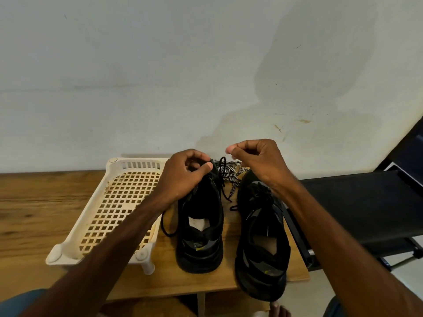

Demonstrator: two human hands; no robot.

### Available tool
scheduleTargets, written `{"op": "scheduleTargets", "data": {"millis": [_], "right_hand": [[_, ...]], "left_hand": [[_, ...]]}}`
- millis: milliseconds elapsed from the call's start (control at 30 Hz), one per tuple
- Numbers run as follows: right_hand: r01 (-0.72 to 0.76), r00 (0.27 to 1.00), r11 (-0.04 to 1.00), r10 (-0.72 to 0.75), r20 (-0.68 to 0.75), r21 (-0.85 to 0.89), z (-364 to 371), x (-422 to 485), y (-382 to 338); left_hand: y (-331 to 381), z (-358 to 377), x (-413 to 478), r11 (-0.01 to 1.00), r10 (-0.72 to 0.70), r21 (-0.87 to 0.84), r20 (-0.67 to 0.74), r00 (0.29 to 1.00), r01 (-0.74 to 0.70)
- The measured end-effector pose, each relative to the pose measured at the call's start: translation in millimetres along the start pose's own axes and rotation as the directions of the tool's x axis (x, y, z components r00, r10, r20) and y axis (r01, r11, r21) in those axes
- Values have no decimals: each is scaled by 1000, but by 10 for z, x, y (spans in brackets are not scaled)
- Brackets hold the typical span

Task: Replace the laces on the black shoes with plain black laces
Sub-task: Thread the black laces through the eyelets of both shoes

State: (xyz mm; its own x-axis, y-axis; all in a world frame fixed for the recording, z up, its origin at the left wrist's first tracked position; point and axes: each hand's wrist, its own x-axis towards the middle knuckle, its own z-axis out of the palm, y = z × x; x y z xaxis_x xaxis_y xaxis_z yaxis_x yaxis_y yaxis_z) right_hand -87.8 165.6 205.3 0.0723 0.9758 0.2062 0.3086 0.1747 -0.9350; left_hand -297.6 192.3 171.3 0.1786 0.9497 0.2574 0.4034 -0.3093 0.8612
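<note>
1. Position of the work: two black shoes stood side by side on a wooden table point(34, 213), heels toward the person and toes toward the wall point(160, 76). The left shoe point(201, 243) stood just beside a white lattice basket point(55, 256). The right shoe point(258, 266) stood near the right edge of the table, with its heel overhanging the front edge.

2. Left hand point(185, 177): thumb and fingers were curled round the front of the left shoe, at the lacing area, and gripped it there.

3. Right hand point(258, 161): it was raised above the toe of the right shoe with its fingers curled and its thumb extended toward the left hand. Whether it pinched anything could not be determined.

4. Black lace point(223, 179): one strand rose between the two hands and hung down into the gap between the shoes. A further loop of it lay on the table, against the left side of the left shoe.

5. Patterned laces point(231, 173): black-and-white laces lay loose on the table beyond the toes, between the two shoes.

6. A black chair point(361, 202) stood to the right of the table.
</note>
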Motion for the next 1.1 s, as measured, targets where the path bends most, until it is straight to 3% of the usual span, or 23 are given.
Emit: {"op": "scheduleTargets", "data": {"millis": [100,200,267,333,500,833,900,967,1033,1100], "right_hand": [[-29,997,997,23,78,75,47,-1,-16],[-60,995,997,57,76,37,65,-5,12],[-36,999,978,40,19,-206,73,-10,79],[-14,1000,892,19,6,-452,112,-10,137],[-3,984,790,110,137,-613,362,25,232],[-65,975,825,172,140,-562,429,107,271],[-93,981,853,166,98,-514,376,108,254],[-164,985,926,173,-3,-341,290,119,214],[-283,959,958,282,15,57,187,116,123],[-350,937,861,322,135,370,113,103,49]], "left_hand": [[55,62,-25,997,19,-74,118,993,-11],[21,124,-53,999,32,25,141,990,-36],[-20,137,-55,997,26,67,94,995,-32],[-48,130,-50,997,19,79,56,998,-24],[-68,124,-48,998,-1,58,50,999,-2],[-109,128,-39,998,-19,67,60,998,15],[-110,130,-36,998,-17,66,54,998,13],[-90,126,-33,999,-8,50,27,1000,7],[-35,130,-36,1000,4,-6,22,1000,-4],[36,129,-47,996,20,-84,89,996,-12]]}}
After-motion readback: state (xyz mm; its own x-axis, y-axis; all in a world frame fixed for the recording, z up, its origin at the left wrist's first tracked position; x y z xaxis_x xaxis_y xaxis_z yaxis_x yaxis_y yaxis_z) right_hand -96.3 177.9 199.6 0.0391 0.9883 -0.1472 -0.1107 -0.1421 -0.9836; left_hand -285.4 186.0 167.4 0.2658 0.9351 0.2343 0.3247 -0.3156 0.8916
